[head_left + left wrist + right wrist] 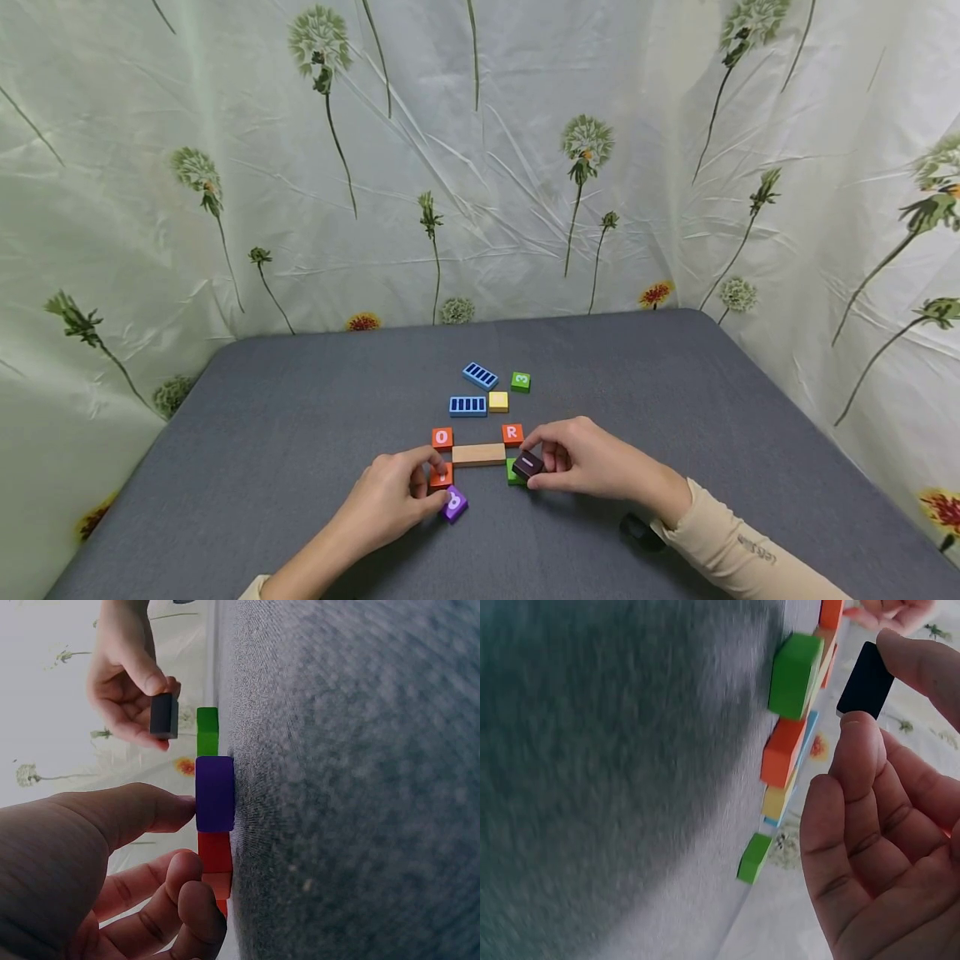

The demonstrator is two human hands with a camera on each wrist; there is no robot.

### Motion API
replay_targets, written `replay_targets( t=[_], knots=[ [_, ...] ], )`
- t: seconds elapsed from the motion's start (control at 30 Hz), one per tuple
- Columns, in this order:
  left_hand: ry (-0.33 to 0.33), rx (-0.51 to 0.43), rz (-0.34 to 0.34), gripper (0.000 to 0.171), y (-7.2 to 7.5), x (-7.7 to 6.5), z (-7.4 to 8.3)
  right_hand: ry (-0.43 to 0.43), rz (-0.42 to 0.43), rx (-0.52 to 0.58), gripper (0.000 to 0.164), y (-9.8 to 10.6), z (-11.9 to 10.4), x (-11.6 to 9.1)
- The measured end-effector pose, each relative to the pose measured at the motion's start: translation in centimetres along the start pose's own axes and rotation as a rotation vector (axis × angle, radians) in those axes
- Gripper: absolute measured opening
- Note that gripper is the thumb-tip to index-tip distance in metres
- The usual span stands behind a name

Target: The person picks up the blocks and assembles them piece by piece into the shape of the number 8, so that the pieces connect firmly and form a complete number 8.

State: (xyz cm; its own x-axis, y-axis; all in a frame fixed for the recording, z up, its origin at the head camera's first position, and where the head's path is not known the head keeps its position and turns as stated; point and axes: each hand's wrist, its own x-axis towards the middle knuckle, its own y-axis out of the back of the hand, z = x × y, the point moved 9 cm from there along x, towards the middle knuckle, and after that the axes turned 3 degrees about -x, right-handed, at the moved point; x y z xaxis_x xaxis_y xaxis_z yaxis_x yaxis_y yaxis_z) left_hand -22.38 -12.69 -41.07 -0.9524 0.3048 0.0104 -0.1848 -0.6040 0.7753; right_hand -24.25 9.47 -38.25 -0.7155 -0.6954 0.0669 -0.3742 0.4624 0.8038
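Observation:
Between thumb and fingertips, my right hand (581, 458) pinches a dark block (528, 465) with a white mark. This block overlaps a green block (513, 473) in the head view; the right wrist view shows it raised above the green block. My left hand (393, 492) has its thumb tip on a purple block (215, 793) that rests on the table, turned at an angle. Its index finger reaches over an orange block (442, 481) and partly hides it. A plain wooden bar (478, 455) lies flat between the two hands.
Beyond the bar's ends lie an orange O block (442, 438) and an orange R block (513, 434). Farther back are two blue striped blocks (468, 407), a yellow block (498, 402) and a green 3 block (521, 382). A flowered curtain (510, 233) hangs behind the grey table (322, 392).

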Motion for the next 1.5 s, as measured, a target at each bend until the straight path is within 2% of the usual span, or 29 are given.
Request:
replay_targets(
  t=[0.2, 0.4, 0.73, 1.0, 1.5],
  knots=[
    [-0.022, 0.0, 0.011, 0.026, 0.1, 0.0, 0.1, 0.007, -0.055, 0.025, 0.035, -1.3, -0.7, -0.4],
    [-0.016, 0.001, 0.009, 0.027, 0.1, 0.0, 0.1, 0.029, -0.101, 0.019, 0.033, -2.8, -1.6, -0.5],
    [-0.029, -0.008, 0.022, 0.025, 0.3, 0.0, 0.1, 0.059, -0.132, -0.031, 0.031, -4.3, -2.2, -0.6],
    [-0.035, -0.009, 0.025, 0.024, 0.4, 0.1, 0.0, 0.055, -0.129, -0.05, 0.032, -4.5, -2.4, -0.6],
    [-0.032, -0.004, 0.027, 0.024, 0.4, 0.0, 0.0, -0.08, -0.069, -0.06, 0.03, -4.1, -1.9, -0.8]
  ],
)
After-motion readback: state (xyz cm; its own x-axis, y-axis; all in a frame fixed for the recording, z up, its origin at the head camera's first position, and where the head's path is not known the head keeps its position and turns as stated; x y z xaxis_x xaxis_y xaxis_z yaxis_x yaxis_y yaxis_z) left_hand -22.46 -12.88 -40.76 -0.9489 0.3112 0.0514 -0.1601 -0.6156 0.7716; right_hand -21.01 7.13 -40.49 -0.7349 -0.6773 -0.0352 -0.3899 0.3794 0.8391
